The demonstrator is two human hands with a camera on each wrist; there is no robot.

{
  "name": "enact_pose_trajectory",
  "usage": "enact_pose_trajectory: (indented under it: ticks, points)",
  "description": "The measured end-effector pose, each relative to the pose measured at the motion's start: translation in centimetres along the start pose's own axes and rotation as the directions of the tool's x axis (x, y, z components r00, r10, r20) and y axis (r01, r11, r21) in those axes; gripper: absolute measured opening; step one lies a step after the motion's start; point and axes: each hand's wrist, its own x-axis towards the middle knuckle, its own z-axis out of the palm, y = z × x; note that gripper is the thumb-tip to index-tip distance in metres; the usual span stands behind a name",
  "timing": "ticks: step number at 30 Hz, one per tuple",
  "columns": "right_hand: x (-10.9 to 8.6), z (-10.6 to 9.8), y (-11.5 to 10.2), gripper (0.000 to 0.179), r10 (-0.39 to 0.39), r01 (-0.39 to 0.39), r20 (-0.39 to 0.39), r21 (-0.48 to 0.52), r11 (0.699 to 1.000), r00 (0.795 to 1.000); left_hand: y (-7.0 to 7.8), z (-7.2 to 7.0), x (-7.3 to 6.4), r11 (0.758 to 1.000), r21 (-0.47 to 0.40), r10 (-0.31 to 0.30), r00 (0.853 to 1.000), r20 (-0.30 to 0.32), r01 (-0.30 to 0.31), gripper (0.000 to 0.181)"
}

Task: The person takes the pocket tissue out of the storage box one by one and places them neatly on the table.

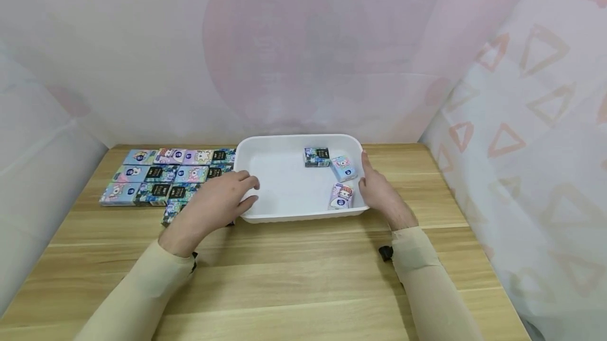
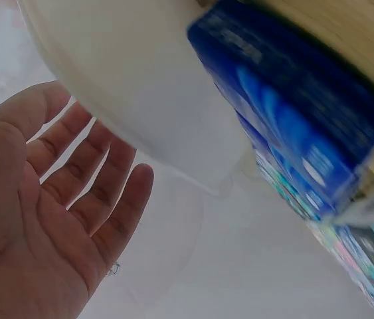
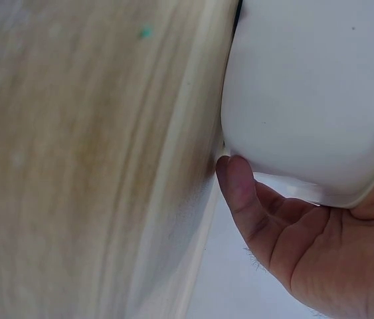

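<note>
A white plastic tray (image 1: 284, 188) stands on the wooden table, with three small printed packs lying in its right half: a dark floral pack (image 1: 316, 157), a light blue pack (image 1: 343, 168) and a lilac cartoon pack (image 1: 341, 196). My right hand (image 1: 380, 193) grips the tray's right end, thumb up along the rim; in the right wrist view its fingertips (image 3: 236, 169) reach the tray's lower edge. At the left end, my left hand (image 1: 220, 198) reaches over the rim with fingers spread and loosely bent. The left wrist view shows its fingers (image 2: 110, 193) beside the tray wall.
Rows of similar packs (image 1: 161, 174) lie on the table (image 1: 294, 278) left of the tray, partly hidden by my left hand. A blue pack (image 2: 293, 106) shows close up in the left wrist view. A pale patterned cloth backdrop (image 1: 303, 56) rises behind the table.
</note>
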Motion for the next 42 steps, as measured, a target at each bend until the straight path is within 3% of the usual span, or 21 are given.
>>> enact_pose_trajectory:
  ticks: [11, 22, 35, 42]
  points:
    - [-0.1, 0.1, 0.0, 0.079, -0.007, 0.007, 0.0, -0.019, 1.0, 1.0, 3.7, 1.5, 4.3, 0.999, -0.029, 0.022, 0.996, 0.086, -0.02, 0.028]
    - [0.1, 0.0, 0.0, 0.079, 0.0, 0.0, -0.001, -0.02, 1.0, 1.0, 6.9, 3.1, 7.8, 0.991, -0.128, 0.056, 0.985, 0.161, -0.035, 0.039]
    - [0.3, 0.0, 0.3, 0.08, -0.032, 0.031, -0.012, -0.041, 0.999, 0.999, 9.9, 4.6, 11.2, 0.967, -0.229, 0.148, 0.976, 0.159, -0.109, 0.045]
    - [0.3, -0.1, 0.3, 0.081, -0.04, 0.04, -0.003, -0.041, 0.998, 0.999, 11.0, 5.3, 12.9, 0.956, -0.235, 0.218, 0.961, 0.169, -0.176, 0.051]
